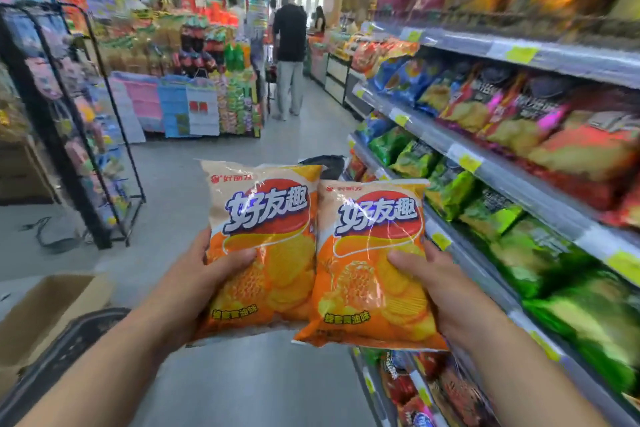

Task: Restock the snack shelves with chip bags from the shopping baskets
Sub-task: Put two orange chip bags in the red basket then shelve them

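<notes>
Right now both hands hold up matching orange chip bags side by side over the aisle floor (242, 156). The left hand (194, 284) has its grip clenched on the left chip bag (266, 218), thumb pressed across the front near the lower left edge. The right hand (446, 291) grasps the right chip bag (374, 243) the same way, thumb on the front at its right edge. The two bags touch along their inner edges, the right one slightly overlapping the left and sitting a little lower. Just to the right stand the snack shelves (502, 180), filled with green, red and blue bags. A cardboard box (41, 315) sits at lower left, and a black wire rack (65, 121) stands farther left. Down the aisle a person in a black top (290, 45) stands facing away.
</notes>
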Motion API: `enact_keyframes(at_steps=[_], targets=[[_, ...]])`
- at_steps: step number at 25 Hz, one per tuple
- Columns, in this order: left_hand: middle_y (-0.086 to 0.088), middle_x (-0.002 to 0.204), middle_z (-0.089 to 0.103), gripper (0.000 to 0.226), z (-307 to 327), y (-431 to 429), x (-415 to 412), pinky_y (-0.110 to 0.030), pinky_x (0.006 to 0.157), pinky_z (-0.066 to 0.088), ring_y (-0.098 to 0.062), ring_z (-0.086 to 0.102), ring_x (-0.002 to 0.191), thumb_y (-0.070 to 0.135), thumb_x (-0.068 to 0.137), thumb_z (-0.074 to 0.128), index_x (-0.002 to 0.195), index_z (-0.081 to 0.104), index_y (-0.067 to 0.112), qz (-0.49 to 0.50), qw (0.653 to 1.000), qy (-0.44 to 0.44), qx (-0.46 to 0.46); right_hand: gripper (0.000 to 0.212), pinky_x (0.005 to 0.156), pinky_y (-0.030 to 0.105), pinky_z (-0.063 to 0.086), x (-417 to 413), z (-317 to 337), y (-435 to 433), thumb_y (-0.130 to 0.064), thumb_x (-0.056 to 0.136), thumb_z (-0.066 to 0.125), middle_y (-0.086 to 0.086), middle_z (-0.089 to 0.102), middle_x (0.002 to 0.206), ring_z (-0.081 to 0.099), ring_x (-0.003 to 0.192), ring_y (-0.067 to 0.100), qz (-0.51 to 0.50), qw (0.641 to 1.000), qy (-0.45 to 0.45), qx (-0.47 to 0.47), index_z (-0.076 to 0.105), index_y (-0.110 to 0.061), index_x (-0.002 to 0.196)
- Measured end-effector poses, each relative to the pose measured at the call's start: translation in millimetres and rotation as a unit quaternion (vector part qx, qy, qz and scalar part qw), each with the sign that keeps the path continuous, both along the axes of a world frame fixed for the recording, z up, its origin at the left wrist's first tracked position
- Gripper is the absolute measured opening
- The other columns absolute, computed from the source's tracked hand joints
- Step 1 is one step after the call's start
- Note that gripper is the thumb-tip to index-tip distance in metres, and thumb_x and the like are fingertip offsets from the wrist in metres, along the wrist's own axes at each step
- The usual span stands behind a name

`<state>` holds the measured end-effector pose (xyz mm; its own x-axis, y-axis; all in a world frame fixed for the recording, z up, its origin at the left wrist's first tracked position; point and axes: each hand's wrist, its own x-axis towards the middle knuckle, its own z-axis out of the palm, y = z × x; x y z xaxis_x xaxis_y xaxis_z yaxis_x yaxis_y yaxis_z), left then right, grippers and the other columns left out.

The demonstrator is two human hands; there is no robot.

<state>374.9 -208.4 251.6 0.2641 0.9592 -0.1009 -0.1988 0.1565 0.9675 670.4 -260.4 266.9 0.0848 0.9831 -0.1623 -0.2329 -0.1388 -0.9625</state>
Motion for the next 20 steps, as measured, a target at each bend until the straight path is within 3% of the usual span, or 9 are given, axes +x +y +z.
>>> enact_keyframes(at_steps=[5, 9, 14, 17, 20], targets=[[-0.011, 0.109, 0.073, 0.097, 24, 53, 66, -0.043, 0.067, 0.059, -0.036, 0.072, 0.09, 0.047, 0.031, 0.095, 0.119, 0.061, 0.031, -0.116, 0.993, -0.006, 0.033, 0.066, 0.068, 0.039, 0.059, 47, 21, -12, -0.02, 0.06, 0.08, 0.014, 0.073, 0.107, 0.072, 0.09, 0.032, -0.124, 0.992, -0.001, 0.027, 0.058, -0.016, 0.122], [-0.012, 0.113, 0.072, 0.083, 39, 94, 123, -0.045, 0.068, 0.059, -0.036, 0.072, 0.092, 0.035, 0.047, 0.089, 0.124, 0.059, 0.03, -0.216, 0.975, -0.028, 0.045, 0.063, 0.072, 0.042, 0.06, 74, 43, -30, -0.016, 0.061, 0.077, 0.014, 0.073, 0.107, 0.071, 0.091, 0.033, -0.229, 0.972, -0.015, 0.045, 0.059, -0.015, 0.122], [-0.007, 0.104, 0.075, 0.112, 49, 118, 199, -0.038, 0.058, 0.059, -0.028, 0.074, 0.081, 0.051, 0.014, 0.095, 0.119, 0.061, 0.033, -0.318, 0.945, -0.044, 0.064, 0.065, 0.082, 0.045, 0.058, 97, 57, -69, -0.014, 0.063, 0.077, 0.015, 0.072, 0.11, 0.07, 0.097, 0.034, -0.353, 0.934, -0.024, 0.041, 0.057, -0.012, 0.125], [-0.007, 0.103, 0.075, 0.1, 52, 112, 240, -0.036, 0.057, 0.059, -0.025, 0.074, 0.08, 0.048, 0.018, 0.095, 0.112, 0.064, 0.034, -0.378, 0.923, -0.046, 0.063, 0.064, 0.073, 0.04, 0.059, 104, 62, -99, -0.006, 0.064, 0.08, 0.014, 0.073, 0.105, 0.072, 0.09, 0.031, -0.415, 0.908, -0.033, 0.049, 0.058, -0.012, 0.123], [-0.008, 0.099, 0.076, 0.085, 52, 102, 271, -0.034, 0.053, 0.058, -0.022, 0.074, 0.075, 0.045, 0.027, 0.095, 0.106, 0.065, 0.033, -0.432, 0.899, -0.058, 0.05, 0.053, 0.064, 0.037, 0.06, 108, 69, -127, -0.011, 0.065, 0.074, 0.009, 0.076, 0.095, 0.073, 0.08, 0.026, -0.466, 0.882, -0.036, 0.057, 0.059, -0.017, 0.115]])
